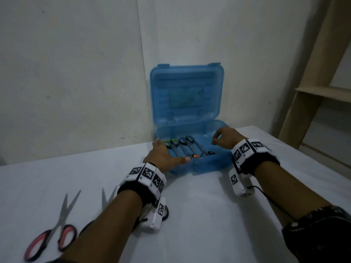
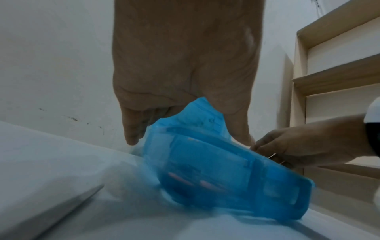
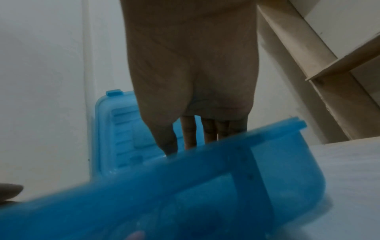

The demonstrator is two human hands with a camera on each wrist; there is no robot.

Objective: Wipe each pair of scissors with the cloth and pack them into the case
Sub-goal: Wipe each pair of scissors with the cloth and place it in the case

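The blue see-through case [image 1: 209,164] stands open on the white table, its lid [image 1: 187,92] leaning on the wall. Several scissors [image 1: 185,147] lie side by side in its base. My left hand [image 1: 164,155] grips the base's front left corner, thumb along the front rim. My right hand [image 1: 227,137] hovers over the right side of the base with fingers loosely curled, and I see nothing in it. A red-handled pair [image 1: 51,234] lies open at the near left. Another pair [image 1: 106,196] is mostly hidden under my left forearm.
The wall stands directly behind the case. A wooden shelf unit [image 1: 322,88] rises at the right, beyond the table's right edge [image 1: 303,147]. White table surface [image 1: 209,215] stretches between my forearms in front of the case.
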